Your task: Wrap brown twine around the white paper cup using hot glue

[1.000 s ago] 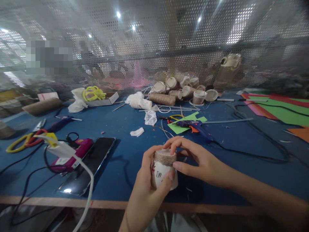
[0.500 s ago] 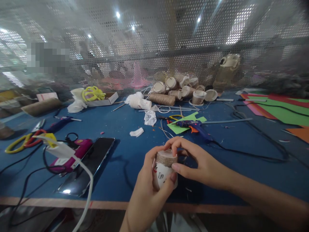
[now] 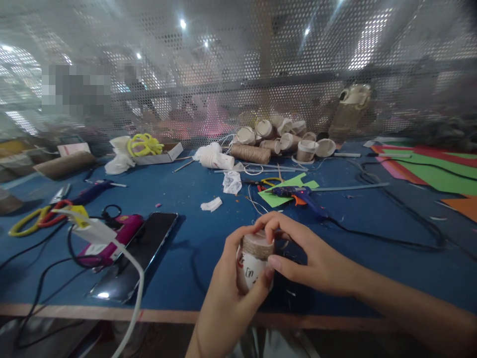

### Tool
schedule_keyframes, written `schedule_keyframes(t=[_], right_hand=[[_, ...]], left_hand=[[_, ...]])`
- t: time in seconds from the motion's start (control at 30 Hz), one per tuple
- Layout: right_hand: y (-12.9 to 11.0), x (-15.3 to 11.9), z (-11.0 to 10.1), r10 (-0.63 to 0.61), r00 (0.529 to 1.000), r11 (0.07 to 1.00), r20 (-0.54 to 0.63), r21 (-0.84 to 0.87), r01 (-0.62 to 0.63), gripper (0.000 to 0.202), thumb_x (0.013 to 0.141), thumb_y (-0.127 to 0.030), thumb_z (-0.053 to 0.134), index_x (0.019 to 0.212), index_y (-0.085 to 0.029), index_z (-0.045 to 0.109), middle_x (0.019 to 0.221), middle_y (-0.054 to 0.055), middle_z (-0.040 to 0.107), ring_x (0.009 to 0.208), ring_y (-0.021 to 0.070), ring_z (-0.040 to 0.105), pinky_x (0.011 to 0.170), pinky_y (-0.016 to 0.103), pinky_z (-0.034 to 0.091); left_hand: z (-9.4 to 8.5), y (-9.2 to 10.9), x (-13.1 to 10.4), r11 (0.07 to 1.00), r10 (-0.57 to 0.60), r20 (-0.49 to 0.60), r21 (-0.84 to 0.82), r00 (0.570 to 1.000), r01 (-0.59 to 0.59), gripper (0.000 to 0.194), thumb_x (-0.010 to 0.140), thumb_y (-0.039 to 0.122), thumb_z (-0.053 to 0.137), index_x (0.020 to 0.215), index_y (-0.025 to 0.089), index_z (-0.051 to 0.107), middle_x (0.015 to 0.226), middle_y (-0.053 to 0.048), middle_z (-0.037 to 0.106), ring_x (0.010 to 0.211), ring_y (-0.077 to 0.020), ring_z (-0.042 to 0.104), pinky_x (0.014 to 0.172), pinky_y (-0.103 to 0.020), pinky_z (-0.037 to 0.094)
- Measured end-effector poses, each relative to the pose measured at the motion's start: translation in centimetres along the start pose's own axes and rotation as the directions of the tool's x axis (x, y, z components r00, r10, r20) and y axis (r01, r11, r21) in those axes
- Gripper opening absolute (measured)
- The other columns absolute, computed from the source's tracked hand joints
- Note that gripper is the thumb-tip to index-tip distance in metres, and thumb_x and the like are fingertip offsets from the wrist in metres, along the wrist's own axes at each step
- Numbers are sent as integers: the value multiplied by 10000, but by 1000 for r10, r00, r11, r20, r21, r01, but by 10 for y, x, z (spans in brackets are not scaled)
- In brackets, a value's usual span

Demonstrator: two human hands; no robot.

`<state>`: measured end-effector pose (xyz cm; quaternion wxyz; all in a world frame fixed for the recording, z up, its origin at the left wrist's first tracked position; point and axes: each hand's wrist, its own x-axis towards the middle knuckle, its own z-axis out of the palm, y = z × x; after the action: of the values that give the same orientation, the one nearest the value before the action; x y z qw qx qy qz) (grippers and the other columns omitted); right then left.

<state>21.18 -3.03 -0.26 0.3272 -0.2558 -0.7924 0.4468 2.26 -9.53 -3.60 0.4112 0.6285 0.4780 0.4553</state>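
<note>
A small white paper cup (image 3: 250, 272) with dark printed marks stands near the table's front edge, its upper end wrapped in a band of brown twine (image 3: 257, 246). My left hand (image 3: 231, 288) curls around the cup's left side, thumb across the front and fingers toward the top. From the right, my right hand (image 3: 303, 253) grips the twine-wrapped end, thumb in front and fingertips over the flat top. The hands hide much of the cup's back. Beyond them, a blue glue gun (image 3: 301, 196) lies partly on green paper (image 3: 278, 198).
At left lie a phone (image 3: 149, 253), a magenta device (image 3: 115, 243), a white cable (image 3: 132, 258) and scissors (image 3: 40, 219). Twine-wrapped cups (image 3: 288, 141) and a twine roll (image 3: 249, 153) sit at the back. A black cord (image 3: 387, 240) and colored paper (image 3: 436, 166) lie right.
The cup has turned slightly to the right, its printed marks shifting that way. My right thumb has moved a little down and right. Both hands stay on the cup.
</note>
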Motion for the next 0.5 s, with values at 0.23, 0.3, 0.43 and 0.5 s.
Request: schedule_keyframes(t=[0.23, 0.3, 0.43, 0.5], right_hand=[[1, 0, 0, 3, 1000, 999, -7, -44, -3, 190, 861, -142, 616, 977, -245, 506, 1225, 36, 578, 1134, 195, 572, 970, 347, 491], [0, -1, 0, -8, 1000, 998, -4, -56, 8, 194, 862, -142, 616, 1003, -242, 528, 1223, 44, 585, 1130, 195, 580, 963, 347, 498], [-1, 1, -3, -42, 999, 999, 4, 1, 42, 193, 908, -181, 594, 1093, -231, 575, 1244, 71, 605, 1174, 205, 592, 981, 371, 520], [1, 2, -7, -56, 998, 998, -36, -13, 56, 166, 944, -205, 564, 1104, -228, 598, 1260, 83, 625, 1197, 214, 602, 1005, 401, 518]], left_hand=[[-1, 0, 0, 1000, 12, -13, 11, 1000, -12, 455, 978, 346, 628, 1382, 386, 422, 1303, 10, 619, 1129, -166, 622, 977, -268, 503], [-1, 0, 1, 1000, -5, -7, -11, 1000, 4, 461, 976, 351, 630, 1384, 378, 419, 1302, 3, 626, 1110, -165, 633, 948, -264, 518], [-1, 0, -1, 995, -48, -59, -94, 997, 42, 471, 979, 383, 617, 1399, 335, 409, 1344, -37, 621, 1145, -191, 633, 959, -293, 520], [0, 1, -2, 986, -96, -111, -144, 989, 80, 502, 976, 417, 616, 1412, 308, 392, 1345, -57, 622, 1160, -205, 627, 969, -305, 513]])
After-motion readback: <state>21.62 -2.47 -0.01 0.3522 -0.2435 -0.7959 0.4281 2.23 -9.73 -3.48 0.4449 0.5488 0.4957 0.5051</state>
